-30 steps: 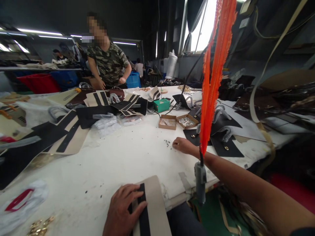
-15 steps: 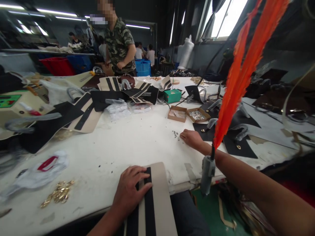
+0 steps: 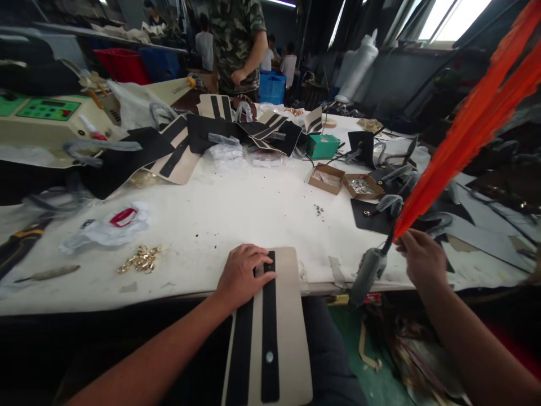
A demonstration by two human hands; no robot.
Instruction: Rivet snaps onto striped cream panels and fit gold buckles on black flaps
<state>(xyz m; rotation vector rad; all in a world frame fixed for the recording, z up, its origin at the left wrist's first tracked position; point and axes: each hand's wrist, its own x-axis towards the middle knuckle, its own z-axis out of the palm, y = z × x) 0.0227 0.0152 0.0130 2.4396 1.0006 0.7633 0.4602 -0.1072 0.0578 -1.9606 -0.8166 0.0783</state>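
Note:
My left hand (image 3: 244, 274) lies flat on a beige panel with black stripes (image 3: 270, 332) that hangs over the near edge of the white table (image 3: 236, 220). My right hand (image 3: 420, 257) hovers near the table's right edge, fingers curled, just beside a grey hanging tool (image 3: 368, 269) on an orange coiled cord (image 3: 473, 129). I cannot tell whether it holds anything. A few small metal bits (image 3: 318, 210) lie on the table ahead.
Two open cardboard boxes (image 3: 345, 181) of hardware, a green box (image 3: 322, 146), black leather pieces (image 3: 374, 214) and striped panels (image 3: 177, 155) crowd the far side. Gold fittings (image 3: 141, 259) and a plastic bag (image 3: 107, 228) lie left, beside a beige machine (image 3: 46, 115). A person in camouflage (image 3: 236, 42) stands opposite.
My right hand pulled back from the small metal bits to the hanging tool at the table's edge. The view tilted down and left. My left hand stayed on the striped panel.

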